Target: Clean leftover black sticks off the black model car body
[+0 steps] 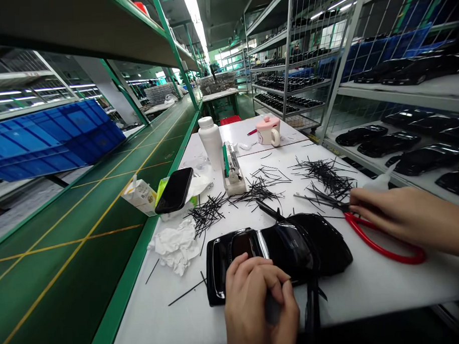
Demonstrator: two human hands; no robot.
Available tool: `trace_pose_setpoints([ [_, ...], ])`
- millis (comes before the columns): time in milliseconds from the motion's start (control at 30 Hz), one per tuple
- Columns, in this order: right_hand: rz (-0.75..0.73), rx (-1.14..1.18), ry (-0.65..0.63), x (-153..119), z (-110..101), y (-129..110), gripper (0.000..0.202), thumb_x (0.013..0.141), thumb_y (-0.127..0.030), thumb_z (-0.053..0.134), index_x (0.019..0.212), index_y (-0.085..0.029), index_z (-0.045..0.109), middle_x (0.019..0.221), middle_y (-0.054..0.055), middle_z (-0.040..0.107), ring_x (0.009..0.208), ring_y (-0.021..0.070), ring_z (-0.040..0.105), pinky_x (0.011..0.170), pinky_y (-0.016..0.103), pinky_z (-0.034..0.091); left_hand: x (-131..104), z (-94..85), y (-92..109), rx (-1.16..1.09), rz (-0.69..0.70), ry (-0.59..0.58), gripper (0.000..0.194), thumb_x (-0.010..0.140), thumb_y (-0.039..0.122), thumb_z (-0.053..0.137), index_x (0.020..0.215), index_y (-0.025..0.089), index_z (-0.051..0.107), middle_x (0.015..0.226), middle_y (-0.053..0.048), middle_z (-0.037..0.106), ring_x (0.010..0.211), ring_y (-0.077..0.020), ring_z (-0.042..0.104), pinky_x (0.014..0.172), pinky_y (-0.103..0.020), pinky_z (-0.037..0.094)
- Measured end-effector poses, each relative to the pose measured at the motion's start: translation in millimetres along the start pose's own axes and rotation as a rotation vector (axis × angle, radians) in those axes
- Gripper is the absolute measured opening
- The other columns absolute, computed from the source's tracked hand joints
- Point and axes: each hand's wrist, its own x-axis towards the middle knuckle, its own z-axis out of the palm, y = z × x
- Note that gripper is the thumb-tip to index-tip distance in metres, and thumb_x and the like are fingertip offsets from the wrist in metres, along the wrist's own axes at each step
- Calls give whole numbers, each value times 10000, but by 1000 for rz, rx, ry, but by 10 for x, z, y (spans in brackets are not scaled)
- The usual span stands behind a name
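A: Where do we place the model car body (292, 240)?
B: Glossy black, on the white table (162, 315), lying lengthwise from left to right in front of us. 1 black band (312, 304) juts from its near edge.

A: State of the left hand (252, 296)?
B: Partly closed. Fingers bent over the near side of the car body, thumb close to the index finger with a gap between. We cannot tell whether it has a grip.

A: The right hand (389, 211)?
B: Fingers bent, at the red-handled scissors (367, 247) near the pivot; we cannot tell how firmly, if at all, it has hold of them. The 2 blades point left, slightly apart. A white nozzle bottle (380, 182) shows just behind this hand.

A: Surroundings?
B: We log thin black strips (325, 174) heaped beyond the car body. To its left, crumpled tissue (175, 245); farther back, a phone (174, 190), a white bottle (211, 142) and a pink-lidded mug (268, 133). A green conveyor belt (67, 258) runs along the table's left side.
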Motion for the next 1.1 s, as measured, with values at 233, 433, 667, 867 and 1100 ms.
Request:
trace_pose_setpoints([
  [233, 145, -213, -3, 478, -188, -44, 178, 1002, -332, 337, 953, -221, 468, 555, 8, 570, 500, 233, 560, 494, 303, 252, -20, 44, -55, 42, 33, 47, 270, 823, 15, 483, 736, 235, 354, 668, 90, 632, 775, -135, 656, 994, -398, 432],
  [433, 115, -303, -66, 628, -92, -148, 210, 865, 3, 439, 990, -149, 514, 712, 79, 665, 636, 255, 638, 486, 302, 200, -25, 72, -92, 82, 68, 85, 256, 821, 19, 478, 744, 244, 385, 638, 85, 621, 727, -139, 668, 997, -410, 464],
  [667, 164, -363, -36, 368, -84, -41, 194, 913, 3, 396, 952, -147, 512, 803, 79, 605, 708, 255, 621, 497, 302, 231, -12, 88, -70, 96, 71, 100, 247, 823, 36, 488, 734, 244, 387, 625, 85, 619, 726, -145, 676, 1010, -417, 473],
  [867, 94, -328, -26, 379, -59, -52, 382, 888, 55, 303, 1154, -140, 496, 961, 85, 576, 716, 222, 630, 511, 295, 252, -4, 69, -51, 100, 60, 81, 262, 831, 27, 493, 729, 239, 377, 643, 88, 624, 750, -140, 670, 1019, -403, 440],
  [1100, 48, -285, -38, 408, -39, -105, 332, 871, 34, 330, 1021, -175, 541, 901, 67, 585, 685, 231, 640, 520, 300, 242, -4, 55, -34, 85, 50, 57, 274, 844, 19, 485, 730, 237, 362, 659, 92, 621, 771, -129, 657, 1032, -391, 407],
])
